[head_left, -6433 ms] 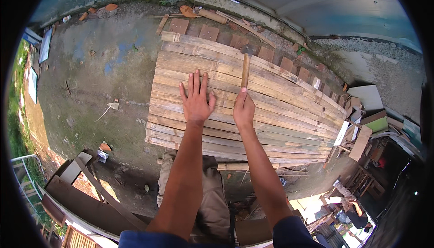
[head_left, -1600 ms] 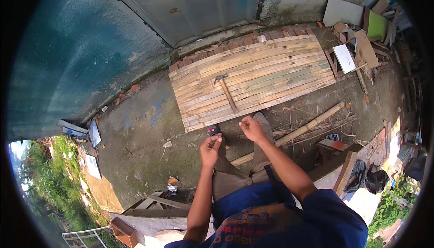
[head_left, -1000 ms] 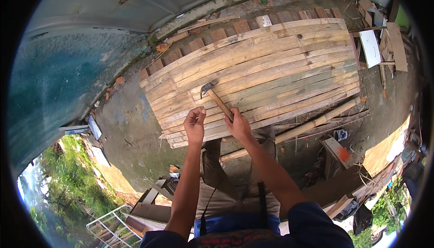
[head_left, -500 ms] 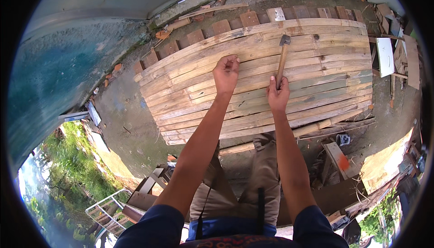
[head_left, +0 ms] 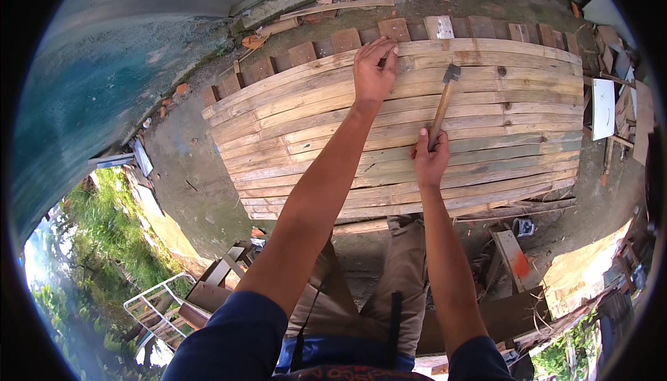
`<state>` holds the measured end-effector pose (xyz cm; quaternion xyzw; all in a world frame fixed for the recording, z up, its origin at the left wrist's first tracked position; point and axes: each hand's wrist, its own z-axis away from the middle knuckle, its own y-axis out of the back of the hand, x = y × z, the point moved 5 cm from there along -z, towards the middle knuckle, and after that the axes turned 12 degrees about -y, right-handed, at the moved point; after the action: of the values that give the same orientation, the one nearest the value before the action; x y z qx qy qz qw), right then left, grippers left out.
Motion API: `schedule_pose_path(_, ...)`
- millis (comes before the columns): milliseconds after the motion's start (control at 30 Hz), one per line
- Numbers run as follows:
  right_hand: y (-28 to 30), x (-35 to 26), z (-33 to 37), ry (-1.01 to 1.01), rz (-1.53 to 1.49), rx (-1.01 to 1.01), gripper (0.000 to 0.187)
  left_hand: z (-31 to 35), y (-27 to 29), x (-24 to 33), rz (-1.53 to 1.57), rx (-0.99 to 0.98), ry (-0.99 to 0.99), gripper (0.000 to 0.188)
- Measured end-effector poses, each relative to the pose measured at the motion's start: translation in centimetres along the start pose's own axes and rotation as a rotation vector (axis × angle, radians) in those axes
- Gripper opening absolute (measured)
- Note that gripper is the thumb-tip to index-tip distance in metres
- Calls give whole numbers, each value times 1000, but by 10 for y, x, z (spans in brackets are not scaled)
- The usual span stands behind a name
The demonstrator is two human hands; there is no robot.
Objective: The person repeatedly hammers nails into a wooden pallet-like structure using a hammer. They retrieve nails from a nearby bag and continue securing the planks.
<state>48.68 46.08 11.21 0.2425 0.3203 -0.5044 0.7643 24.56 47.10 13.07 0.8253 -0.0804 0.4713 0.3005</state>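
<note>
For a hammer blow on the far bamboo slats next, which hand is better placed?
Probably the right hand: it grips the hammer, which points toward the far bamboo slats. The left hand is over those slats, half curled; whether it holds anything small is unclear.

Leafy shrubs [head_left: 114,245] grew near a white metal frame [head_left: 154,289] on the left; rightward, an orange-daubed plank [head_left: 511,250] stood near a small tub [head_left: 524,227].

bamboo slats [head_left: 399,117] lie across wooden boards [head_left: 303,53]
</note>
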Motion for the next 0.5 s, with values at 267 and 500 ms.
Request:
schedule_pose_path(267,2,4,0,-51,25,27,20,6,-6,-14,8,6,192,16)
schedule_pose_path(500,2,2,9,-62,19,29,19,9,-4,-8,-63,-7,146,13)
